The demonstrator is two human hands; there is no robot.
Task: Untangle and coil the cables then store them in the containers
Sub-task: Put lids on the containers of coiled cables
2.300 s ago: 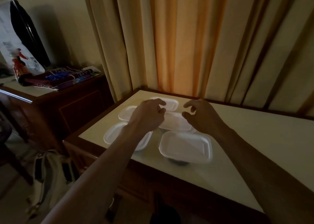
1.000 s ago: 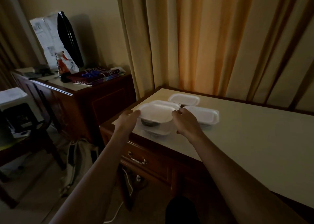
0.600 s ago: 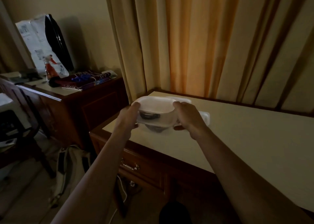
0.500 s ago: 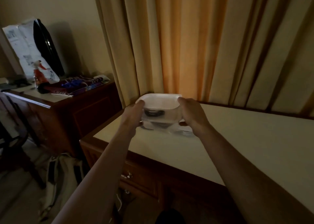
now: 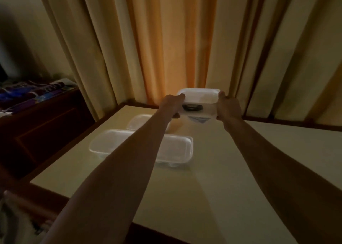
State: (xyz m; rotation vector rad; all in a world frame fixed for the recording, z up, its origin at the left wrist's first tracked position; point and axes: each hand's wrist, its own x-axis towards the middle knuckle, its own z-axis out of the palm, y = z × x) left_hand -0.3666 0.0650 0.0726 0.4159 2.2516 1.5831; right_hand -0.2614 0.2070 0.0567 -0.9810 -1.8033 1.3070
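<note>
Here both hands' fingers [image 5: 180, 96] grip a lidded container [image 5: 199, 103] above the table [image 5: 240, 169]; two containers [image 5: 140, 145] rest nearer.

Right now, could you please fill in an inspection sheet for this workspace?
Surface: pale table top with a dark wooden edge, dimly lit.
Job's things: held container, lidded, raised over the table's far side; two more lidded containers, the near one and the far one, resting on the table.
Clutter: nothing seen on the table.
Grippers: left hand and right hand grip the held container's opposite ends.
Cables: a dark coil shows through the held container's wall; none loose.
Surroundings: curtains behind; dark wooden cabinet at left, with colourful items on top.
</note>
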